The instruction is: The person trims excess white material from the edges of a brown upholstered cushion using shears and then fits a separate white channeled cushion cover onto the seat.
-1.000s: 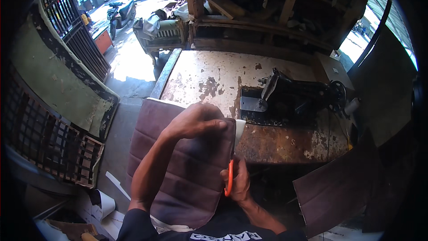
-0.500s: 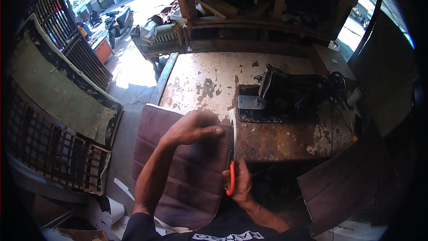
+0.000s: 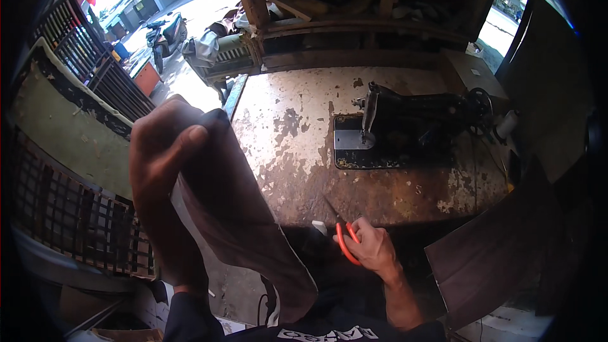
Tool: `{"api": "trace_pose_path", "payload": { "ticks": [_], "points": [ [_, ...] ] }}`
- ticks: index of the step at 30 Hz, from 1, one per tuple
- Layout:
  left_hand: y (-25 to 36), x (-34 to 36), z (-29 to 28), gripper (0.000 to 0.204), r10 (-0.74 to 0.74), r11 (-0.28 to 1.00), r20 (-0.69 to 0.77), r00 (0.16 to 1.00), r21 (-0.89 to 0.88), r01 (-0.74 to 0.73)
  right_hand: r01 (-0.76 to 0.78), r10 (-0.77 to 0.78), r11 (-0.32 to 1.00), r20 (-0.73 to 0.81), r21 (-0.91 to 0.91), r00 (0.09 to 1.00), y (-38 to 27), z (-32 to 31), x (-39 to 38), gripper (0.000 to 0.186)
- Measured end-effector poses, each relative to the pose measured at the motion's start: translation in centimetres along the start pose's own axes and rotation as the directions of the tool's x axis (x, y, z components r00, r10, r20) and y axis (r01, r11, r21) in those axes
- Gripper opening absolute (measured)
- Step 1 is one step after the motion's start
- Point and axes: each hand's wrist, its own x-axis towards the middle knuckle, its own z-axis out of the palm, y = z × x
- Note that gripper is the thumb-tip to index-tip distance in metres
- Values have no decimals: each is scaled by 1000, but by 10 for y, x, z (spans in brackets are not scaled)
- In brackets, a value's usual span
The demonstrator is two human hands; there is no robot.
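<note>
My left hand (image 3: pixel 170 145) is raised at the left, its fingers closed on the upper edge of a dark brown cloth piece (image 3: pixel 234 215). The cloth hangs from it in a slanting strip down to my lap. Orange-handled scissors (image 3: pixel 346 244) are in my right hand (image 3: pixel 372 247), by the table's front edge. Their dark blades are slightly parted and point up and left over the worn tabletop (image 3: pixel 297 183). Beside the scissors, a small white scrap (image 3: pixel 320 226) shows at the table edge.
A black sewing machine (image 3: pixel 411 114) stands on the table's right side, with a white thread spool (image 3: pixel 506 125) near its wheel. Another brown cloth (image 3: pixel 487 253) hangs at the right. A padded panel (image 3: pixel 82 133) and a slatted frame (image 3: pixel 76 215) lean at the left.
My left hand has lifted the cloth up and left, off the table edge. The scissors have come away from the cloth's edge, moving slightly right, with their blades now in view.
</note>
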Motion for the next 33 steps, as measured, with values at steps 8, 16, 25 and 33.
{"api": "trace_pose_path", "payload": {
  "ticks": [8,16,25,33],
  "points": [
    [25,108,-47,29,19,1000,-352,936,15,-15,41,24,988,411,-149,911,-9,-36,-16,46],
    [-140,237,-55,44,725,165,-91,682,985,-45,-70,84,991,127,-114,988,22,-43,-33,49],
    [-234,-68,99,71,-389,708,521,760,697,-116,-153,137,987,264,42,955,19,-26,-37,42],
    [-340,55,134,67,-510,589,123,851,771,242,-94,74,983,131,155,989,-3,-30,-30,38]
  ]
}}
